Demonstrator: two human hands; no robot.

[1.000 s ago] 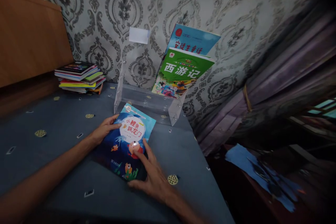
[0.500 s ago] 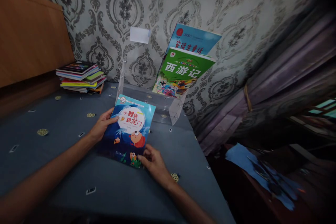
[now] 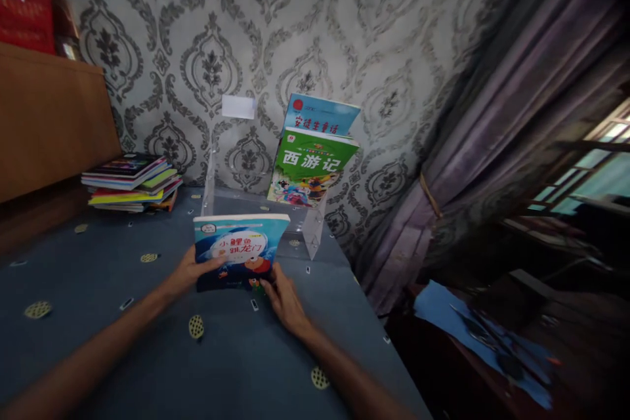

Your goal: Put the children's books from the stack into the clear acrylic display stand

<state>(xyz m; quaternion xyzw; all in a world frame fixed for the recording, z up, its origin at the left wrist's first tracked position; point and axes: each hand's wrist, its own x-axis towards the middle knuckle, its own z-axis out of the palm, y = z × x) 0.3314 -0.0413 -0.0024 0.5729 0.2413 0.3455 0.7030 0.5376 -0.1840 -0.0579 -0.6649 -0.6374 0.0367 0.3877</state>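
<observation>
Counter (image 3: 98, 341) nearest, blue-clothed; left grip (image 3: 189, 270) and right grip (image 3: 285, 298) closed on the blue picture book (image 3: 241, 246) at its lower corners, cover tilted up; at 12 o'clock beyond, a clear stand (image 3: 314, 236) holds a green book (image 3: 309, 167); book stack (image 3: 130, 180) at 10 o'clock

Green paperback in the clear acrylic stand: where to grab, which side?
Pinch the green paperback at its top edge, from above and in front. It leans back, lower edge sunk in the clear acrylic stand, so the bottom is walled in. A light blue book leans close behind; slip fingers between them. Both the left hand and right hand hold the dark blue picture book.
</observation>
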